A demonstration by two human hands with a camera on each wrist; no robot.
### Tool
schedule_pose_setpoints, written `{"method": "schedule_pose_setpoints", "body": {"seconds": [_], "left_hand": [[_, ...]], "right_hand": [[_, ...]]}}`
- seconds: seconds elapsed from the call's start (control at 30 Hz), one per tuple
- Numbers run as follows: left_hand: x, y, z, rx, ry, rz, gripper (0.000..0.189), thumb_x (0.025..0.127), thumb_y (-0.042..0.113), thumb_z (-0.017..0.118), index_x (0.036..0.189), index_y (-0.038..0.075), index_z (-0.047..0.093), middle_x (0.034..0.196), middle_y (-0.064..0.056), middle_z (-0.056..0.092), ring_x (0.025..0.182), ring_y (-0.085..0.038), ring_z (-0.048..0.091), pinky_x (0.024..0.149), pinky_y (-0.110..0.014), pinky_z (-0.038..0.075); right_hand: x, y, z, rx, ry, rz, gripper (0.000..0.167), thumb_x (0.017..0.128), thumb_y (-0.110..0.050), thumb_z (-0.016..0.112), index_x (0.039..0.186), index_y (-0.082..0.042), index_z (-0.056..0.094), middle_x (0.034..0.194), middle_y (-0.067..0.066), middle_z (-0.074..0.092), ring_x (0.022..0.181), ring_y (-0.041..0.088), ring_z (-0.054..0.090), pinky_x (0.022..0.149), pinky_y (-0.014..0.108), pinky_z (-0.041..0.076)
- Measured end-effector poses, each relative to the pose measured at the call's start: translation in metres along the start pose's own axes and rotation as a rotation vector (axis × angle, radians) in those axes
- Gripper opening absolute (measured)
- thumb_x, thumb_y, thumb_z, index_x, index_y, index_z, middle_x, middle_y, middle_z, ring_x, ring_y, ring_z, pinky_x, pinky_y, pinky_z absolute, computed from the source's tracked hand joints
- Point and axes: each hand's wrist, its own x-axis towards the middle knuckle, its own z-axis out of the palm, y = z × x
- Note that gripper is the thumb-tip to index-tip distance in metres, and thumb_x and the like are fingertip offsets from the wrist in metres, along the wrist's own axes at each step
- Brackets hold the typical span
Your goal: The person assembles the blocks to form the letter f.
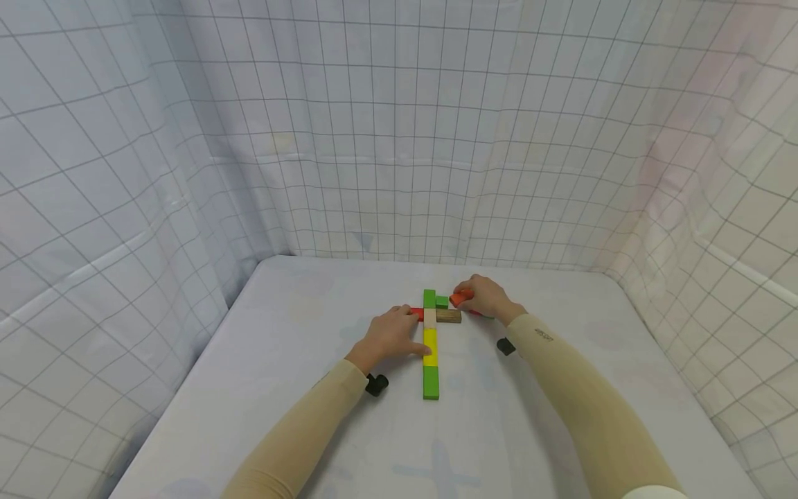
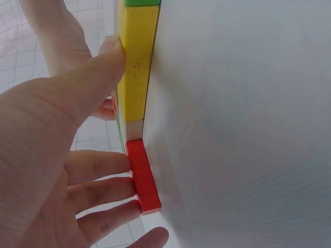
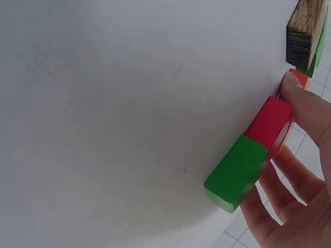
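Observation:
My left hand (image 1: 389, 334) lies beside a column of toy blocks, its fingertips touching a red block (image 2: 144, 178) and its thumb against a yellow block (image 2: 139, 62). The column also has a green block (image 1: 431, 382) at the near end, a pale block (image 1: 430, 319) and another green one (image 1: 429, 299) at the far end. To the right, my right hand (image 1: 488, 296) pinches an orange block (image 1: 460, 299) between thumb and fingers. Beneath that hand lie a crimson block (image 3: 269, 121) and a green block (image 3: 237, 173), end to end.
A brown wood-grain block (image 1: 449, 316) sticks out right of the column, with a small green block (image 1: 442, 302) behind it. Black wrist devices (image 1: 377, 384) show under both forearms. Gridded white curtains (image 1: 399, 138) enclose the white table (image 1: 299, 305) at the back and sides.

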Motion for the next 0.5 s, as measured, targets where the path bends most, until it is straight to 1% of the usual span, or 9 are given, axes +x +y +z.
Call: {"method": "schedule_pose_setpoints", "body": {"seconds": [0.17, 0.33, 0.5], "left_hand": [[-0.0007, -0.0003, -0.0007, 0.000, -0.003, -0.001, 0.088, 0.075, 0.074, 0.073, 0.139, 0.013, 0.062, 0.148, -0.009, 0.049, 0.134, -0.028, 0.047, 0.097, -0.053, 0.049], [-0.0007, 0.0001, -0.0004, 0.008, -0.006, -0.005, 0.089, 0.075, 0.075, 0.071, 0.139, 0.014, 0.061, 0.148, -0.009, 0.049, 0.134, -0.028, 0.047, 0.098, -0.054, 0.048], [-0.0016, 0.0012, -0.0016, 0.009, -0.003, -0.004, 0.089, 0.075, 0.075, 0.072, 0.138, 0.013, 0.062, 0.147, -0.008, 0.050, 0.133, -0.028, 0.048, 0.097, -0.054, 0.049]], "right_hand": [[-0.0001, 0.0002, 0.0010, 0.020, 0.002, 0.016, 0.039, 0.088, -0.032, 0.080, 0.124, -0.019, 0.072, 0.114, 0.008, 0.058, 0.100, 0.025, 0.053, 0.090, 0.043, 0.048], [-0.0003, 0.0000, 0.0011, 0.031, 0.002, 0.023, 0.039, 0.087, -0.033, 0.081, 0.123, -0.019, 0.073, 0.114, 0.007, 0.058, 0.100, 0.025, 0.052, 0.091, 0.042, 0.047], [-0.0010, -0.0004, 0.0001, 0.018, 0.008, 0.008, 0.040, 0.086, -0.034, 0.082, 0.122, -0.019, 0.073, 0.115, 0.005, 0.061, 0.102, 0.025, 0.053, 0.092, 0.042, 0.047]]}}
